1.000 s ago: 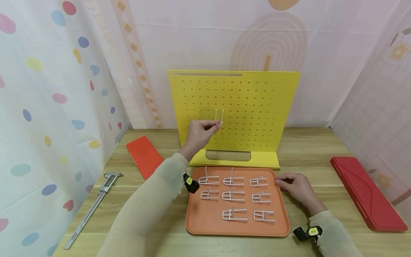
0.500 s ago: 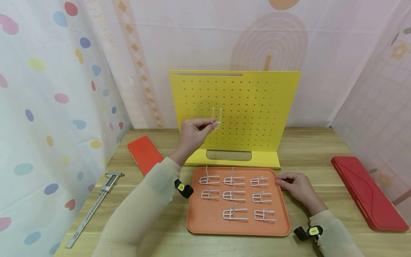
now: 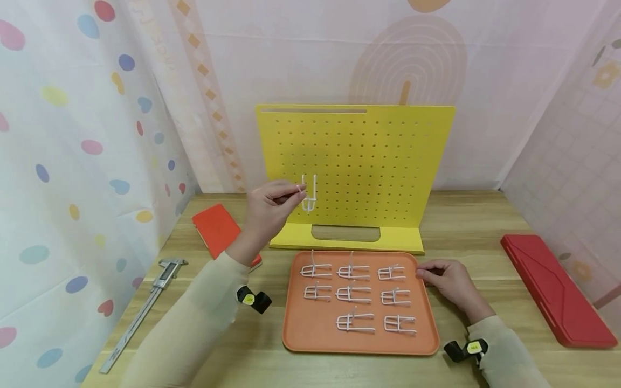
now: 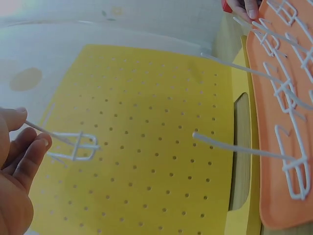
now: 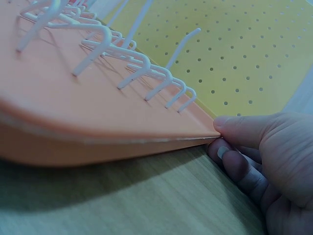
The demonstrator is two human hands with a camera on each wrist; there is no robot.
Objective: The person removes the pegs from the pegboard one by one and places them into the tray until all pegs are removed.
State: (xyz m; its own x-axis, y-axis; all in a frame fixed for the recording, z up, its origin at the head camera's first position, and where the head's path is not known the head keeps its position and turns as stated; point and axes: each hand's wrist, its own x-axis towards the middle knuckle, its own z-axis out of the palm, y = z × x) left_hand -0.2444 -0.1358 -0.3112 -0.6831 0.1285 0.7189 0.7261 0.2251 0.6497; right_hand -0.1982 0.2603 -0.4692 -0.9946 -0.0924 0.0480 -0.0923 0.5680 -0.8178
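Note:
My left hand (image 3: 271, 207) pinches a white wire pegboard hook (image 3: 309, 202) between thumb and fingers. It holds the hook in front of the left part of a yellow pegboard (image 3: 368, 161), its two long prongs pointing up in the head view. The left wrist view shows this hook (image 4: 78, 145) beyond the fingertips, over the perforated face. My right hand (image 3: 451, 283) grips the right rim of an orange tray (image 3: 310, 337), thumb on top and fingers beneath, as the right wrist view shows. Several similar white hooks (image 3: 354, 293) lie in rows on the tray.
At the left lie a red-orange notebook (image 3: 216, 226), partly behind my left forearm, and a digital caliper (image 3: 140, 312). A long red case (image 3: 555, 288) rests on the right of the wooden table (image 3: 466, 215). Patterned curtains (image 3: 310, 70) hang behind and at the sides.
My left hand has moved left and slightly down, carrying the hook away from the middle of the pegboard; more of the hook now shows. The right hand stays on the tray rim.

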